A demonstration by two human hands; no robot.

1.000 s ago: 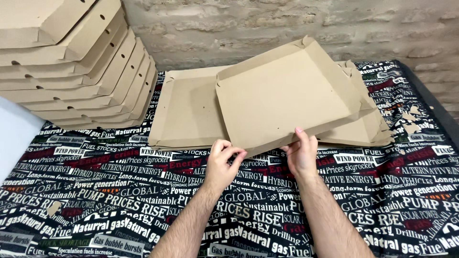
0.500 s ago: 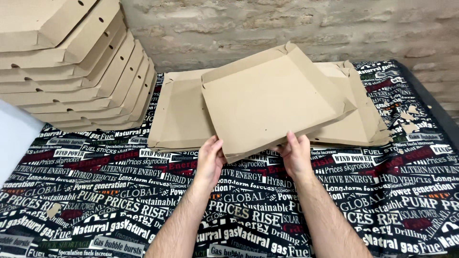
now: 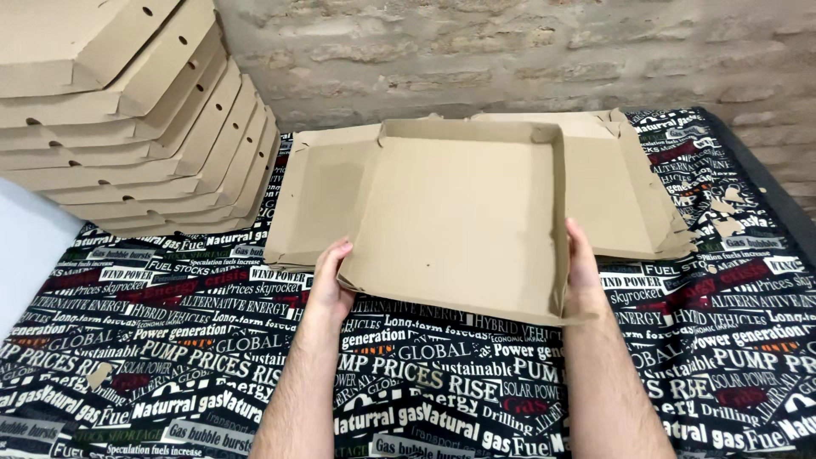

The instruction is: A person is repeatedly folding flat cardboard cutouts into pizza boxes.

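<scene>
A brown cardboard box tray (image 3: pixel 459 212) with raised side walls is held level above the table, its open face toward me. My left hand (image 3: pixel 327 280) grips its near left corner. My right hand (image 3: pixel 582 268) holds its near right edge, the fingers hidden behind the wall. Under and behind the tray lie several flat unfolded cardboard blanks (image 3: pixel 629 195).
A tall leaning stack of folded cardboard boxes (image 3: pixel 127 127) fills the upper left. A black cloth with white and coloured print (image 3: pixel 170 340) covers the table. A brick wall (image 3: pixel 510 51) stands behind. Small cardboard scraps (image 3: pixel 727 217) lie at the right.
The cardboard piece has turned from a tilted flat sheet into a level tray with its walls up. Both hands have spread apart to its near corners.
</scene>
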